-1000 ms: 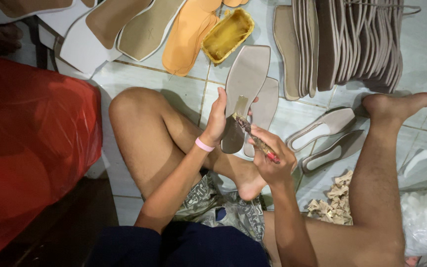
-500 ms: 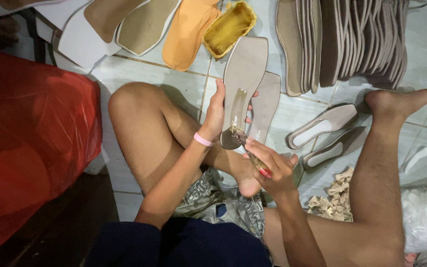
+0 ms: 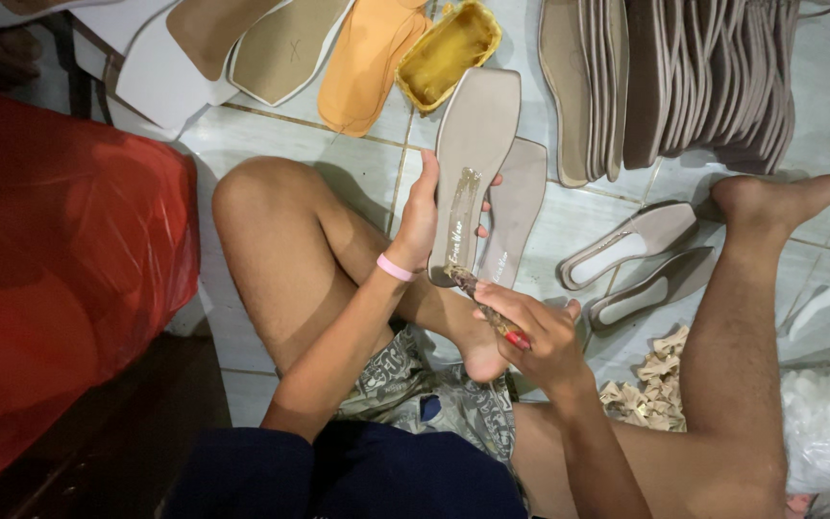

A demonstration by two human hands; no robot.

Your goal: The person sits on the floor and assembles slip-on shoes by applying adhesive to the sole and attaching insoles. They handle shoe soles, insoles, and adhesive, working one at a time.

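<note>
The left hand [image 3: 422, 223] is gripping a beige insole [image 3: 473, 163] by its edge, tilting it up over the tiled floor [image 3: 338, 163]. The right hand [image 3: 540, 332], just below it, is pinching a glue-caked brush [image 3: 484, 306] whose tip is touching the insole's heel end. A second insole [image 3: 519, 207] is lying just behind, and a yellow glue tub [image 3: 447, 43] is sitting farther beyond the left hand.

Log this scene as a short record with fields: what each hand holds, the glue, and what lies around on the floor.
left hand: holds a beige insole up by its edge
right hand: grips a brush, tip at the insole's heel end
glue streak: shiny strip down the insole's middle
glue tray: yellow, on the tiled floor
second insole: lies behind the held one
insole stack: top right
</note>
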